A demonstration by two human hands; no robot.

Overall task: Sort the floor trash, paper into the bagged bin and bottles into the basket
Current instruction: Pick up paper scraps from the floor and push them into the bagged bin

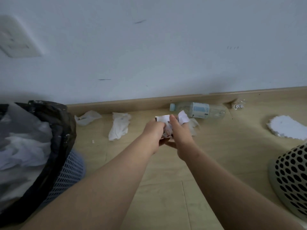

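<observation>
Head view, left to right. A socket (16, 37) sits on the wall (149, 55) at upper left. Below it stands the bin (71, 171), a blue mesh tub lined with a black bag (56, 123) and holding white paper waste. On the wood floor (166, 188) to its right lie two pieces of trash: a small tissue (87, 119) against the skirting (132, 103), and a long tissue (119, 128) near it. At centre both arms reach forward and the hands meet on one crumpled paper (163, 119), white with dark print. The left hand (153, 130) grips its left side with fingers curled round it; the right hand (180, 133) holds the right side, thumb raised, its fingers wrapped behind the paper and mostly hidden. Whether the paper touches the floor cannot be told. Just beyond the hands the bottle (197, 110) lies on its side along the skirting — clear, pale label, cap to the left. Further right are small scraps (238, 105) by the skirting, then a white sheet (287, 128) with a jagged edge. The basket (292, 176) — pale, perforated with round holes — stands at the right edge, cut off by the frame, well apart from the bottle.
</observation>
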